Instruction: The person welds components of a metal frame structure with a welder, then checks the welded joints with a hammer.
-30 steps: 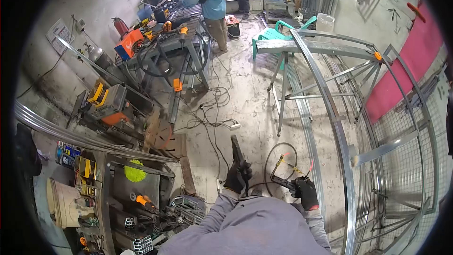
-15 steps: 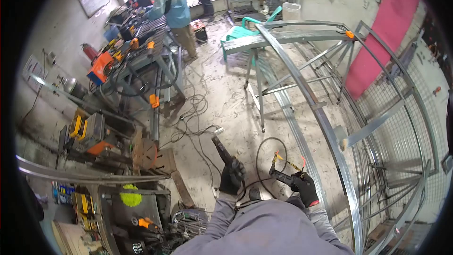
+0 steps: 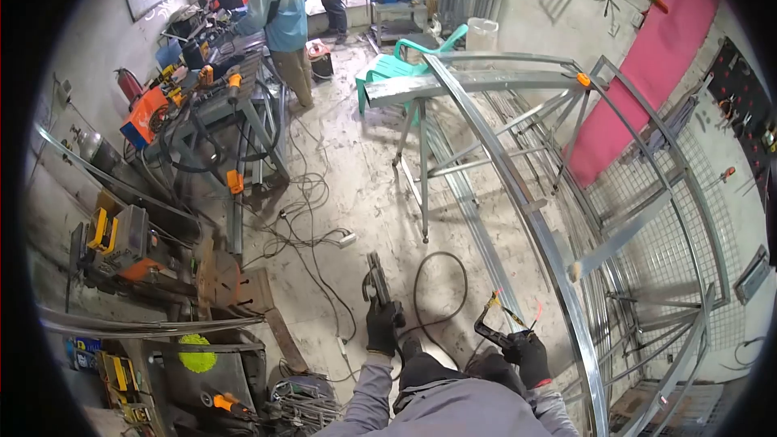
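My gloved left hand (image 3: 382,325) is closed round a long dark tool (image 3: 375,277) with a slim, two-part front end pointing away from me; I cannot tell its exact kind. A black cable (image 3: 416,285) loops over the floor close to this hand. In my gloved right hand (image 3: 530,359) is a black angular-framed tool (image 3: 490,332) with a yellow-and-black strip and orange-red tips, held above the floor. Right of this hand stands a long curved metal beam (image 3: 541,231), part of a large steel frame.
A metal workbench (image 3: 251,125) bears tools at the left, with a person (image 3: 278,28) at its far end. Behind is a green plastic chair (image 3: 388,71). Cables (image 3: 307,218) tangle across the floor. A grinder (image 3: 222,401) lies on a lower-left shelf; wire mesh leans at right.
The view has shifted, so the bench and steel frame sit further left. My left hand has moved lower and its tool shows more upright. My right hand still holds its tool, now lower.
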Tool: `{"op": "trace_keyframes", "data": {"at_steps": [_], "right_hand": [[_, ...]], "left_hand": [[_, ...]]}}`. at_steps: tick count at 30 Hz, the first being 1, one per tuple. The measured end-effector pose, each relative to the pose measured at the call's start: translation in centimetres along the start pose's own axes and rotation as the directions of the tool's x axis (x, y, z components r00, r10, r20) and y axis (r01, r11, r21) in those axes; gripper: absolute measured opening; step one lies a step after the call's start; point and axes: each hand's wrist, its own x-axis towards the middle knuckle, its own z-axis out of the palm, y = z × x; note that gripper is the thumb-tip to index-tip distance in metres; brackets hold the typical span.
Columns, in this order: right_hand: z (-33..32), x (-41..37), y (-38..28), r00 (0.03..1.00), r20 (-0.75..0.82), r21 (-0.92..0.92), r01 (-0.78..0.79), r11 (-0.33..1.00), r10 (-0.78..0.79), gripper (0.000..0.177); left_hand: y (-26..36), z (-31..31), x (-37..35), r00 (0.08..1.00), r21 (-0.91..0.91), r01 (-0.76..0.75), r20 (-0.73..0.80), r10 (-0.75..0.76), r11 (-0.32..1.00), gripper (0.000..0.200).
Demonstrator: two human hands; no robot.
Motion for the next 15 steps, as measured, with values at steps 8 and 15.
{"op": "trace_keyframes", "data": {"at_steps": [8, 15], "right_hand": [[2.9, -1.7, -2.2, 1.0, 0.026, -0.438, 0.008, 0.899, 0.003, 0.03], [1.8, -0.5, 3.8, 0.989, 0.081, -0.23, -0.104, 0.967, 0.126, 0.025]], "left_hand": [[0.6, -0.8, 2.6, 0.956, 0.172, -0.293, 0.066, 0.285, 0.941, 0.007], [1.8, -1.2, 0.2, 0.992, 0.237, -0.116, -0.026, 0.126, 0.965, 0.019]]}}
